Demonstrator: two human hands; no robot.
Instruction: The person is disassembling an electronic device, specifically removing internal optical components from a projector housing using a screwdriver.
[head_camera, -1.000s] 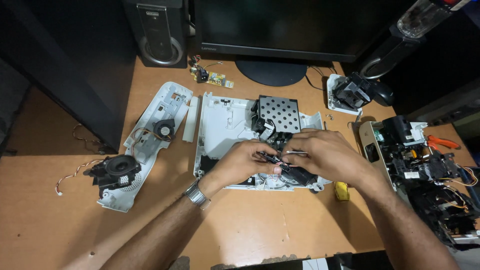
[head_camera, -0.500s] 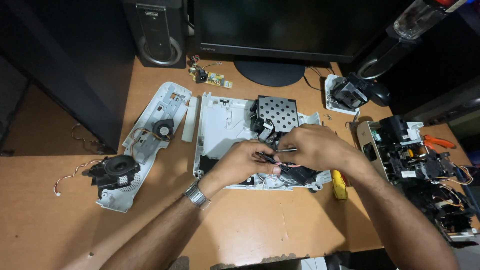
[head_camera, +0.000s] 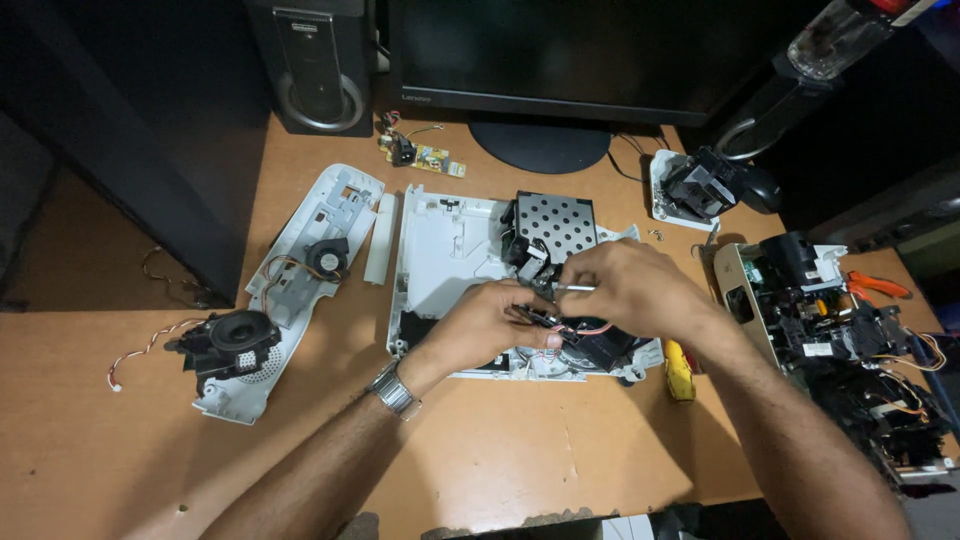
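Head view: right hand (head_camera: 632, 288) fingers still pinch the thin metal tool (head_camera: 577, 288), left hand (head_camera: 492, 322) fingers still gripping the black part (head_camera: 545, 320).

A brown wooden desk (head_camera: 130, 450) beneath a dark monitor (head_camera: 600, 50).

The left hand (head_camera: 485, 325) and right hand (head_camera: 625, 290) cover the middle of the white casing (head_camera: 440, 265), hiding the part they pinch. The monitor (head_camera: 580, 50) and speaker (head_camera: 310, 65) are cut off at the far edge; the bottle (head_camera: 835, 35) too.
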